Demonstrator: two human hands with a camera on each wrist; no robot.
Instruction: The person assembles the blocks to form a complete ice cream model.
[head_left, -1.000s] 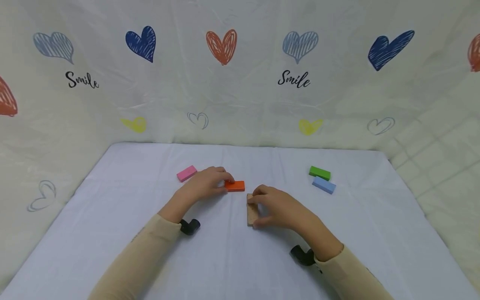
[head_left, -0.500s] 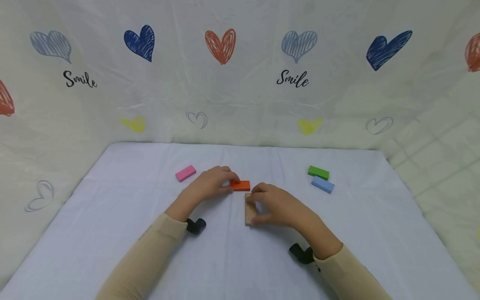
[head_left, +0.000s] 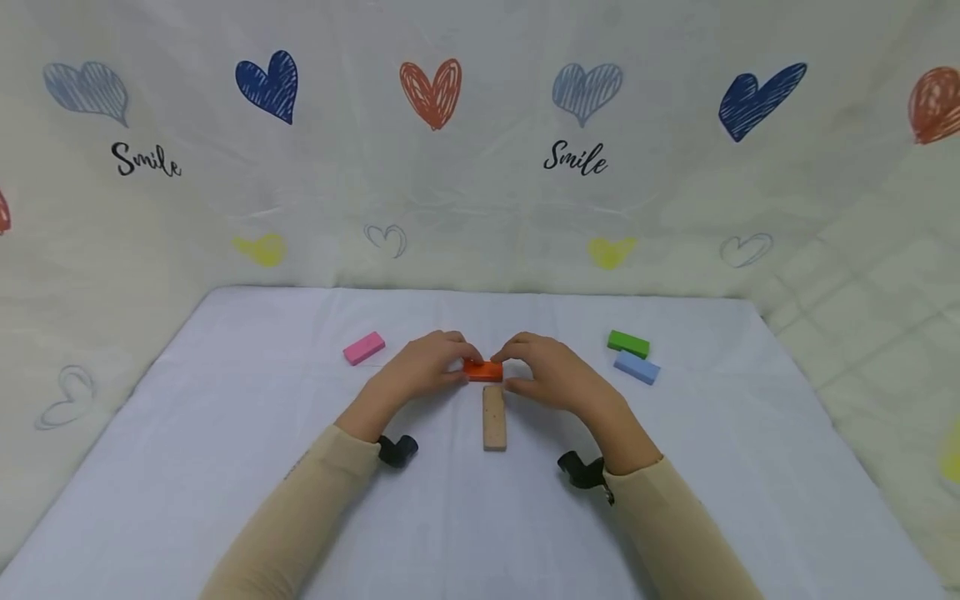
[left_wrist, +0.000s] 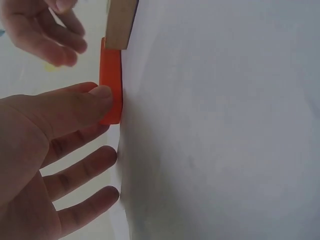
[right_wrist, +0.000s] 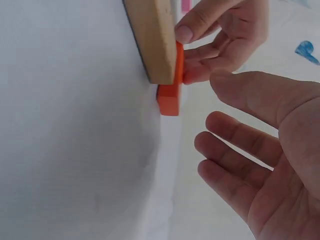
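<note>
An orange block [head_left: 484,373] lies crosswise on the white cloth, just beyond the far end of a plain wooden block [head_left: 494,418] that points toward me. My left hand [head_left: 423,368] pinches the orange block's left end, its thumb [left_wrist: 102,93] on the near side in the left wrist view. The other left fingers spread loosely behind. Close by the block's right end is my right hand [head_left: 555,375], thumb and fingers apart. In the right wrist view, nothing lies between those fingers [right_wrist: 220,145], and the wooden block [right_wrist: 156,45] partly covers the orange one.
A pink block [head_left: 363,348] lies to the left of the left hand. On the right, a green block [head_left: 628,343] and a light blue block [head_left: 637,367] sit close together. Behind the table hangs a pale sheet printed with hearts.
The orange block has slid right with my left hand to the wooden block's far end. My right hand has let go of the wooden block and moved forward beside the orange one.
</note>
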